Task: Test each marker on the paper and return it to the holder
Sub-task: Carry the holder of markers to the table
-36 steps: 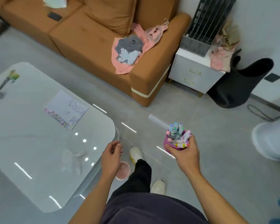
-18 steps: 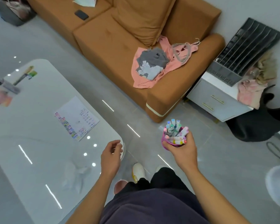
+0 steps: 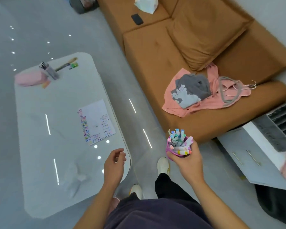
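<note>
Markers (image 3: 178, 142) sit in the holder (image 3: 168, 147) my right hand (image 3: 186, 162) grips, right of the paper (image 3: 96, 122); left hand (image 3: 114, 164) loose, empty; I'd set it down upright beside the paper.

An orange-brown sofa (image 3: 155, 52) fills the upper right, with a black phone (image 3: 137, 19) lying flat on its far seat and a pink garment (image 3: 177, 108) spread over the near seat under a crumpled grey one (image 3: 193, 86). Just beside the sofa's near end stands a white cabinet (image 3: 238, 146) bearing a dark slotted rack (image 3: 271, 129). At the left a glossy white table (image 3: 40, 146) carries a pink case (image 3: 29, 79) at its far end.
</note>
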